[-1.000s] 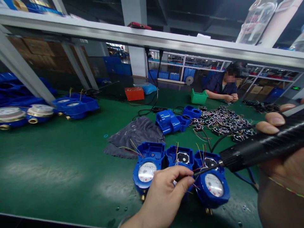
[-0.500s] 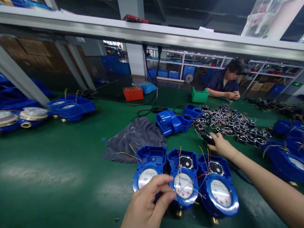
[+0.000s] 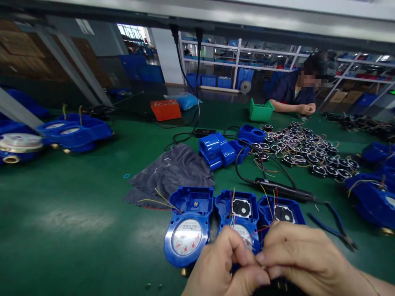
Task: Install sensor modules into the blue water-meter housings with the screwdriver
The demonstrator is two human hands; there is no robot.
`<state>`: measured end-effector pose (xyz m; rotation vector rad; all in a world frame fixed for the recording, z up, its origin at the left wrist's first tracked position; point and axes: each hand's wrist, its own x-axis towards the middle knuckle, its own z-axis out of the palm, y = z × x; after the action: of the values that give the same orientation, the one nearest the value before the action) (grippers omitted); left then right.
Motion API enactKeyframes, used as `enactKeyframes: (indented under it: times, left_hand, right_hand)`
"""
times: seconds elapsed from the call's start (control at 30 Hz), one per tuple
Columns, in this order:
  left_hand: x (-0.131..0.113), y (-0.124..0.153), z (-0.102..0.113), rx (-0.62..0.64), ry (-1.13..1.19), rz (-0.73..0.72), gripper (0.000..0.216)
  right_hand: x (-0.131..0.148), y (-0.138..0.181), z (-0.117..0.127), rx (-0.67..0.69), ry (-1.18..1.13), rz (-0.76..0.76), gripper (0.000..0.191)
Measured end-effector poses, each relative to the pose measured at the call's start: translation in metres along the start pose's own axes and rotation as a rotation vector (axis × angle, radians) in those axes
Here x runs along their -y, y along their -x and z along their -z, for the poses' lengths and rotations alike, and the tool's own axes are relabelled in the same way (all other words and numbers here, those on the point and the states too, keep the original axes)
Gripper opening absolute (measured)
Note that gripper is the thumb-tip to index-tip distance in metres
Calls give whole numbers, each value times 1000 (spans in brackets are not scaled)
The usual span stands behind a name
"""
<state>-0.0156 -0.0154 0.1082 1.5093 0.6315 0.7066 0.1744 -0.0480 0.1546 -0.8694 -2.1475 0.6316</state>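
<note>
Both hands meet low in the frame, over the middle of three blue water meters set in a row on the green surface (image 3: pixel 77 230). The left hand (image 3: pixel 224 269) and the right hand (image 3: pixel 304 257) press fingertip to fingertip, each grip pinched nearly closed on the thin coloured wires (image 3: pixel 261 230) that rise from the middle meter (image 3: pixel 239 213). Exactly which strands each grip has is hard to make out; the wires look red and yellow, but the fingers cover the point where they join. The hands hide most of the middle meter's dial, and the lower half of the right meter (image 3: pixel 282 211) is hidden as well. Only the left meter (image 3: pixel 187 230) shows its whole face, with yellow wires trailing off to its left.

Just behind the row lies a black pen-shaped tool (image 3: pixel 284 191), its cord looping away toward the back. Blue-handled pliers (image 3: pixel 335 228) lie to the right of the meters. A grey cloth (image 3: pixel 173 172) is crumpled behind the left meter, and blue covers (image 3: pixel 217 150) sit beyond it. A spread of small black parts with wires (image 3: pixel 304 152) fills the right rear, too small to tell apart. A co-worker (image 3: pixel 296 92) leans on the far edge beside a green bin (image 3: pixel 261 111).
</note>
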Motion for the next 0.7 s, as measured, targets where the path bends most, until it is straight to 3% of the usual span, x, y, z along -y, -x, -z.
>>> enactKeyframes:
  times: [0.13,0.23,0.27,0.37,0.43,0.57,0.7]
  left_hand:
    - [-9,-2,-4,-11,182,40,39]
    - [-22,-6,-1,20,92,-8,35]
    - [-26,-10,1,35,-82,-56,33]
    - [-34,-31,9,42,-887,-227,25]
    - [-34,-48,14,53,-1257,-247,20]
    - [-33,-69,22,126,-1538,-167,14]
    - [-40,-74,27,230,-1656,-134,11]
  right_hand:
    - [-8,8,-6,-67,-68,-24,12]
    - [-9,15,-7,-202,-107,-56,10]
    - [-11,17,-7,-287,-123,-101,11]
    - [-23,19,-10,-508,-207,-309,11]
    - [-34,17,-11,-517,-281,-417,15]
    - [-49,11,-11,-420,-299,-475,21]
    - [-49,12,-5,-355,-273,-472,16]
